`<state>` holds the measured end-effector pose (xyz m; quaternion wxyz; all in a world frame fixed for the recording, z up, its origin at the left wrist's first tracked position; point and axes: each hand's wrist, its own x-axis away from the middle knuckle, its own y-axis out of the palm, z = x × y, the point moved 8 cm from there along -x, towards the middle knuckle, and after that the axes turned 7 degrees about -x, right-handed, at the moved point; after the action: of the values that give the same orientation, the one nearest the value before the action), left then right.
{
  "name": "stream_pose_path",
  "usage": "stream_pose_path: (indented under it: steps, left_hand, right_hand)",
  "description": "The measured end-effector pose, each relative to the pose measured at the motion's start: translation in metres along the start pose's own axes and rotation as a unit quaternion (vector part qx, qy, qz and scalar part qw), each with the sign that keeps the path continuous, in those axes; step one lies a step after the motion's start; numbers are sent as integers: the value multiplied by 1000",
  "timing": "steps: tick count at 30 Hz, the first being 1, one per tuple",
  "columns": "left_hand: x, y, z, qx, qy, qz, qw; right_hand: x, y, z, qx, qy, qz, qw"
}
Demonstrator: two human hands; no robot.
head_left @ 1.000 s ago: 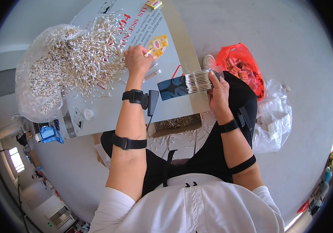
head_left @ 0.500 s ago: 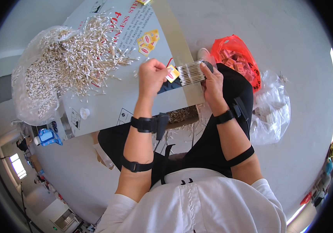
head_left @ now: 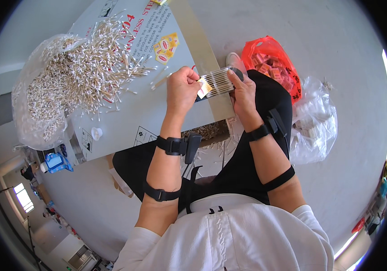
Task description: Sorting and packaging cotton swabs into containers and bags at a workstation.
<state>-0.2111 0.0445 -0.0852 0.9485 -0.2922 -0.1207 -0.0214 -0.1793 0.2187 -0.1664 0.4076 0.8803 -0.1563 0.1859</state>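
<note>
While left grip (head_left: pixel 181 88) pinches card (head_left: pixel 204 89) and right grip (head_left: pixel 245 90) swabs (head_left: pixel 221 82), loose swabs (head_left: pixel 103 65) sprawl leftward.

Tabletop (head_left: pixel 121 124) with red lettering (head_left: pixel 138 28), smaller black print (head_left: pixel 155 35)

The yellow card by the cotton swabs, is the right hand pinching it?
No, the left hand pinches the yellow card, while the right hand holds the row of cotton swabs.

I count my two hands (head_left: pixel 182 92), one held yellow card (head_left: pixel 204 88), one swab bundle (head_left: pixel 219 83), two clear bags (head_left: pixel 314 124), one red bag (head_left: pixel 295 92), four black straps (head_left: pixel 161 194), and one white cup (head_left: pixel 96 133) by the tabletop's (head_left: pixel 125 122) near-left corner
</note>
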Motion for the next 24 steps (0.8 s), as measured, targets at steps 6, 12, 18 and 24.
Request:
stream_pose_path:
  steps: [6, 12, 18, 24]
  left_hand:
    - [-4, 9, -3, -53, -3, 22, 998]
    - [-8, 20, 22, -113, 46, 18, 992]
    - [-6, 24, 31, -137, 86, 27, 986]
    - [-4, 18, 34, -141, 90, 53, 985]
  right_hand:
    - [1, 2, -2, -4, -5, 2, 1000]
    - [1, 4, -3, 3, -7, 3, 1000]
    - [2, 5, -3, 3, -8, 3, 1000]
    - [1, 5, -3, -3, -14, 2, 1000]
